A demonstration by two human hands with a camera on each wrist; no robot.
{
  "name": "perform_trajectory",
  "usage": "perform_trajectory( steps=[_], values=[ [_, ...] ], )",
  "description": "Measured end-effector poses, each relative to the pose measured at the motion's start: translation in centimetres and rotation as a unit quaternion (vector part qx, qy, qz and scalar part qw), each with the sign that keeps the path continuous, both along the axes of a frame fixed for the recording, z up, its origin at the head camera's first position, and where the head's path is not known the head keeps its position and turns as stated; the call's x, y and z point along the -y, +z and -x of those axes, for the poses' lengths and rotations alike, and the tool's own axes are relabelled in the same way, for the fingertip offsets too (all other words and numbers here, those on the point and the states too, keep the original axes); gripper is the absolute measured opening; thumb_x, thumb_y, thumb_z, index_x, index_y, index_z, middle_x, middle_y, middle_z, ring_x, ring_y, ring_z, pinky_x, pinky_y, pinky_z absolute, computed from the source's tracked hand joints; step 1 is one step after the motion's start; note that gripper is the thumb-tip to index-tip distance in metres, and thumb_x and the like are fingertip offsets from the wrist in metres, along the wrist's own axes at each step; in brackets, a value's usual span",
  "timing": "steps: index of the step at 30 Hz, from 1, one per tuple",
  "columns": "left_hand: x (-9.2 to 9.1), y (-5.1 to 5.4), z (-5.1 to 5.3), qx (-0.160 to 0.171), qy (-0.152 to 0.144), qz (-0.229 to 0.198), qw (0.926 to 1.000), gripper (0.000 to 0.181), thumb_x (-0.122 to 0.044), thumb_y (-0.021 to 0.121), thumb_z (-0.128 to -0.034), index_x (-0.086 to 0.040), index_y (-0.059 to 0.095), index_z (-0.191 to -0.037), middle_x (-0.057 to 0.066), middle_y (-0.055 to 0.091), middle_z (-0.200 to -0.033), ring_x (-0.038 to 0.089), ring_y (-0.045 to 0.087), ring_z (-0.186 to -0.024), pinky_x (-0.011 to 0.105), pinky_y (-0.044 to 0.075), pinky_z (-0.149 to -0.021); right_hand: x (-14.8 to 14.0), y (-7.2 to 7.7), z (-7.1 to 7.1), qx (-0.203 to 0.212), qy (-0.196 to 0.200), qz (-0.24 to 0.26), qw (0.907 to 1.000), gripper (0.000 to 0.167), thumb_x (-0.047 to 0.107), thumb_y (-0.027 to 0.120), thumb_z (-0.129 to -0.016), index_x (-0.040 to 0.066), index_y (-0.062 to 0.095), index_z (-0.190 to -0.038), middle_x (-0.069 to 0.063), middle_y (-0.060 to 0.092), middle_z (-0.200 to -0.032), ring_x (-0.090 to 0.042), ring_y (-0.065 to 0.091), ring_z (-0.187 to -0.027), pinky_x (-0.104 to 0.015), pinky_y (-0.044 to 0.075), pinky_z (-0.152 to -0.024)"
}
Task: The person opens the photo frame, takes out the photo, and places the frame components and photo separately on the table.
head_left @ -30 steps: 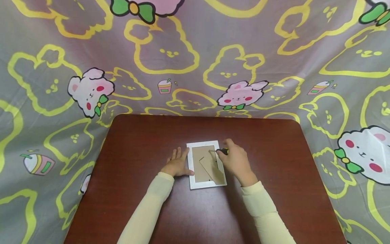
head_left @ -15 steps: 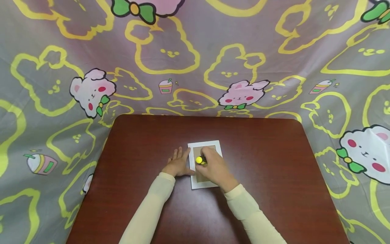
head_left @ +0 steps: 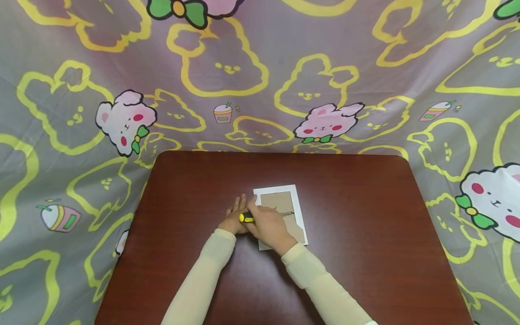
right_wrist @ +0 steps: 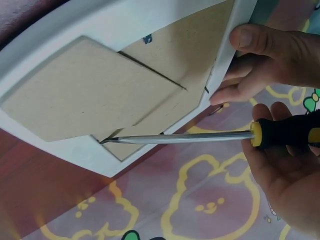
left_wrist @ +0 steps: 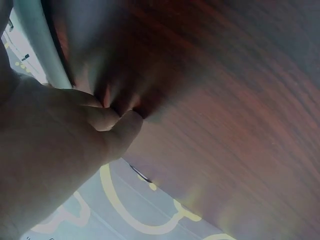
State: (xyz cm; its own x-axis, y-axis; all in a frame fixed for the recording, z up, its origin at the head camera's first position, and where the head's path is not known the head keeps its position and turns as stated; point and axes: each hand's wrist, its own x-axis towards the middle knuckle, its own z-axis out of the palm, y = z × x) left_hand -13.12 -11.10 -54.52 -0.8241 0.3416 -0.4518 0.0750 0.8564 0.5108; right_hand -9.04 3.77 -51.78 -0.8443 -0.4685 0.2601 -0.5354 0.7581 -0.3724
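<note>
A white picture frame lies back up on the table, showing its tan backing board and a stand flap. My right hand grips a screwdriver by its black and yellow handle. In the right wrist view the metal shaft crosses the backing, and its tip meets the inner edge of the frame near a small dark tab. My left hand rests at the frame's left side, fingers extended and thumb on the rim. From the head, my right hand partly covers the left hand and frame.
The dark reddish-brown table extends around the frame on all sides. A grey curtain with yellow cartoon outlines hangs behind the table and along both sides. Small dark tabs sit along the backing's edge.
My right hand has swung with the screwdriver from the frame's right side leftward across it, so the handle now lies over my left hand and the tip points right. The left hand stays put.
</note>
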Motion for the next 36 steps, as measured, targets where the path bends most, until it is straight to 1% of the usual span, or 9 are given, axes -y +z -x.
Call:
perform_trajectory(
  steps=[4,10,13,15,21,24,28,32,36],
  values=[
    [0.3,-0.1,-0.1,-0.011,-0.005,-0.008,0.9999,0.087,-0.036,0.065,-0.0951,-0.02,0.014,-0.164,0.024,0.0,-0.166,0.041,-0.002,-0.152,0.067,0.011,-0.113,0.3,-0.1,0.2,0.004,0.003,-0.007,1.0,0.044,0.033,0.076,-0.09,0.01,0.054,-0.12,-0.007,0.072,-0.09,-0.027,0.07,-0.08,-0.043,0.055,-0.068],
    [0.6,-0.7,-0.4,-0.025,-0.013,-0.011,0.9995,0.09,-0.042,0.067,-0.0929,-0.022,0.015,-0.164,0.023,-0.001,-0.166,0.04,-0.004,-0.152,0.069,0.01,-0.113,0.7,0.3,0.4,0.034,0.015,-0.025,0.999,0.041,0.038,0.075,-0.089,0.013,0.06,-0.118,-0.01,0.073,-0.101,-0.03,0.071,-0.085,-0.045,0.055,-0.072],
    [0.8,-1.1,-0.6,-0.044,-0.018,-0.023,0.9986,0.092,-0.041,0.07,-0.0906,-0.021,0.018,-0.163,0.025,0.001,-0.166,0.042,-0.001,-0.152,0.07,0.011,-0.111,0.7,0.3,0.5,0.044,0.021,-0.026,0.9985,0.042,0.039,0.075,-0.088,0.013,0.061,-0.118,-0.01,0.073,-0.104,-0.031,0.071,-0.085,-0.046,0.055,-0.071],
    [1.0,-1.3,-0.7,-0.059,-0.022,-0.035,0.9974,0.095,-0.042,0.073,-0.0875,-0.02,0.02,-0.163,0.027,0.003,-0.165,0.044,0.0,-0.151,0.071,0.011,-0.11,0.7,0.2,0.4,0.041,0.022,-0.033,0.9984,0.042,0.039,0.078,-0.085,0.013,0.062,-0.115,-0.009,0.073,-0.1,-0.03,0.071,-0.081,-0.045,0.055,-0.068],
    [1.6,-2.2,-0.7,-0.106,-0.046,-0.042,0.9925,0.108,-0.041,0.085,-0.075,-0.017,0.024,-0.161,0.032,0.007,-0.163,0.049,0.006,-0.149,0.071,0.018,-0.106,1.1,-0.7,0.2,0.017,0.034,-0.089,0.9953,0.037,0.029,0.083,-0.082,0.013,0.06,-0.106,-0.006,0.072,-0.091,-0.026,0.069,-0.068,-0.04,0.054,-0.057],
    [1.9,-2.5,-0.7,-0.127,-0.052,-0.037,0.9898,0.109,-0.044,0.084,-0.0742,-0.018,0.024,-0.161,0.033,0.009,-0.162,0.05,0.008,-0.148,0.07,0.021,-0.104,1.4,-0.9,0.3,0.014,0.03,-0.094,0.995,0.037,0.029,0.084,-0.08,0.013,0.063,-0.107,-0.006,0.073,-0.092,-0.025,0.07,-0.07,-0.041,0.054,-0.058],
    [2.0,-2.5,-0.7,-0.151,-0.057,-0.028,0.9865,0.106,-0.051,0.08,-0.0758,-0.018,0.026,-0.161,0.032,0.013,-0.162,0.05,0.012,-0.148,0.068,0.024,-0.102,1.5,-0.9,0.9,0.041,0.025,-0.091,0.9947,0.041,0.034,0.084,-0.079,0.014,0.066,-0.111,-0.008,0.074,-0.094,-0.026,0.071,-0.079,-0.042,0.055,-0.062],
    [1.9,-2.5,-0.8,-0.149,-0.055,-0.02,0.987,0.107,-0.055,0.079,-0.0749,-0.02,0.026,-0.161,0.03,0.013,-0.163,0.048,0.013,-0.149,0.067,0.025,-0.102,1.2,-0.7,1.3,0.073,0.043,-0.099,0.9915,0.043,0.035,0.083,-0.08,0.014,0.067,-0.114,-0.01,0.075,-0.096,-0.027,0.072,-0.083,-0.044,0.056,-0.065],
    [1.6,-2.4,-0.9,-0.14,-0.043,-0.008,0.9892,0.107,-0.06,0.076,-0.0762,-0.022,0.025,-0.162,0.028,0.013,-0.164,0.046,0.012,-0.149,0.066,0.024,-0.103,0.2,-0.3,1.5,0.089,0.077,-0.081,0.9897,0.041,0.035,0.079,-0.086,0.015,0.066,-0.118,-0.008,0.074,-0.106,-0.026,0.071,-0.09,-0.044,0.056,-0.071]
  ],
)
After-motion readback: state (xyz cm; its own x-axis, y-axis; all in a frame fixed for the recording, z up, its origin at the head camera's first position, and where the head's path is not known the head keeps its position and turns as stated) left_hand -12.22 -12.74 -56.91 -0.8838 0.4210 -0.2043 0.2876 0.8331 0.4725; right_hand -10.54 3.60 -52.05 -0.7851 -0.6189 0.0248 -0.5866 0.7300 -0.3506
